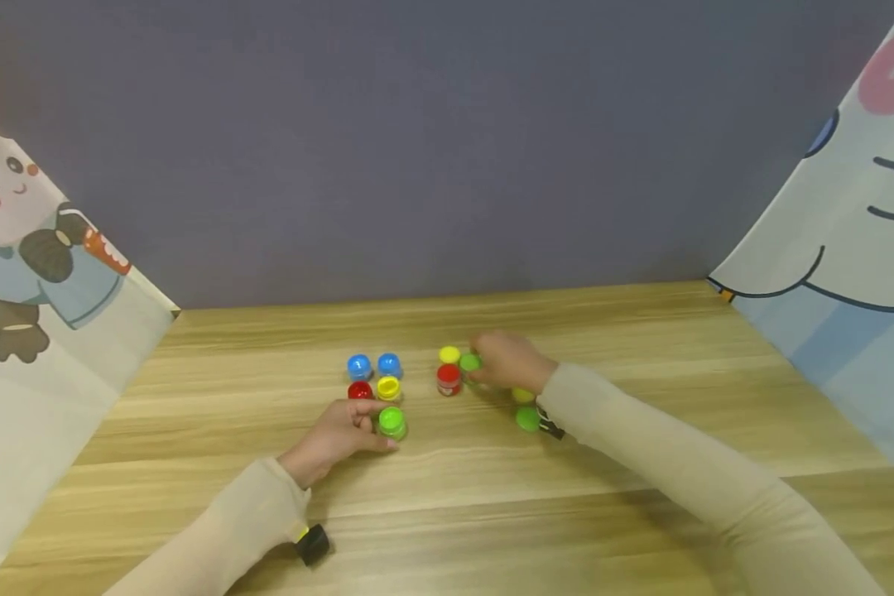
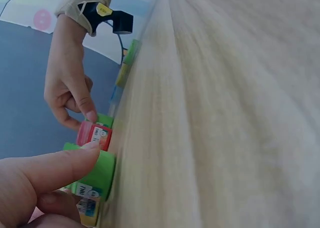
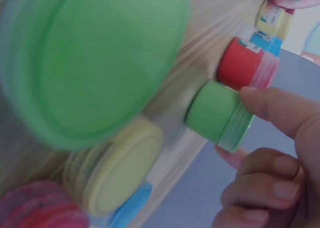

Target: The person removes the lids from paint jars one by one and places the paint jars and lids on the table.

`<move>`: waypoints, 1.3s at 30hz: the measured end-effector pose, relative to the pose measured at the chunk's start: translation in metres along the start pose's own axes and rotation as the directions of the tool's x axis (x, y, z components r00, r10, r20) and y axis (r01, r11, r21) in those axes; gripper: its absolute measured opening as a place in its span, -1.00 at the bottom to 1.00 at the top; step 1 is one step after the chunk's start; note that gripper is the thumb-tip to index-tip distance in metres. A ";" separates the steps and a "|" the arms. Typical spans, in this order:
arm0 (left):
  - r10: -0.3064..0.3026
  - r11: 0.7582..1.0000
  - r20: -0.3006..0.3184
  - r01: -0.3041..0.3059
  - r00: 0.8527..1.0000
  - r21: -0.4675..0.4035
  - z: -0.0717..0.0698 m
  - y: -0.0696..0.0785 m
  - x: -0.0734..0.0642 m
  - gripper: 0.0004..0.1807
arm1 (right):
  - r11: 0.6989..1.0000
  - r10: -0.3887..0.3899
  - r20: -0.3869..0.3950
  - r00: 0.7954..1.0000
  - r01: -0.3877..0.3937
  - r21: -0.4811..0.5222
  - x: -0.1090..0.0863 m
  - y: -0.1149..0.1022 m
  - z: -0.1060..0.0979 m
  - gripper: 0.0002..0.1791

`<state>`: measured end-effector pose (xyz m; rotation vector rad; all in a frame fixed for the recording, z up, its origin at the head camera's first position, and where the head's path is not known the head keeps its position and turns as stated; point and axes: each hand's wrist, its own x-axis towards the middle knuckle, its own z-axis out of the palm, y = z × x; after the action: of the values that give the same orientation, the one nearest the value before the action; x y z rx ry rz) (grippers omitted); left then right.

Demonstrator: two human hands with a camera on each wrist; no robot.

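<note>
My left hand [image 1: 340, 436] holds a small green jar [image 1: 391, 422], thumb on its near side and index finger on its far side. Behind that jar stand a red jar [image 1: 360, 390], a yellow jar [image 1: 389, 388] and two blue jars [image 1: 359, 367]. Farther right, my right hand [image 1: 512, 361] pinches another green jar [image 3: 212, 110] between thumb and index finger, the other fingers curled in. This jar is beside a red jar [image 1: 449, 379] with a clear pinkish top. A yellow-topped jar [image 1: 449, 355] stands just behind the red one.
Near my right wrist are a green-topped container [image 1: 527, 419] and a yellow one [image 1: 522, 395], partly covered by the sleeve. The right wrist view also shows blue [image 3: 135, 203] and pink [image 3: 40, 208] pieces there. A grey panel [image 1: 432, 165] rises behind the wooden table [image 1: 447, 538].
</note>
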<state>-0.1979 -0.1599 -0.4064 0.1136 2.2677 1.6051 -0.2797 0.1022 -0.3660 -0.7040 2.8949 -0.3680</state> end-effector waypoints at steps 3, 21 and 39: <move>0.003 1.000 -0.021 -0.003 1.000 0.012 -0.002 0.005 -0.003 -0.41 | 1.000 0.003 -0.009 1.000 -0.003 -0.002 -0.002 -0.001 -0.001 -0.72; 0.263 0.962 0.060 -0.266 0.963 0.064 0.016 0.031 -0.018 -0.59 | 0.998 -0.070 -0.045 0.997 0.069 -0.012 -0.052 -0.018 -0.004 -0.69; 0.140 0.987 0.209 -0.153 0.968 0.045 0.065 0.022 -0.024 -0.36 | 0.953 -0.278 0.088 0.956 0.263 0.151 -0.087 -0.035 0.015 -0.76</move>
<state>-0.1571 -0.0998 -0.3990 0.4517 2.1914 1.5171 -0.1849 0.1091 -0.3645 -1.0653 2.6435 -0.5376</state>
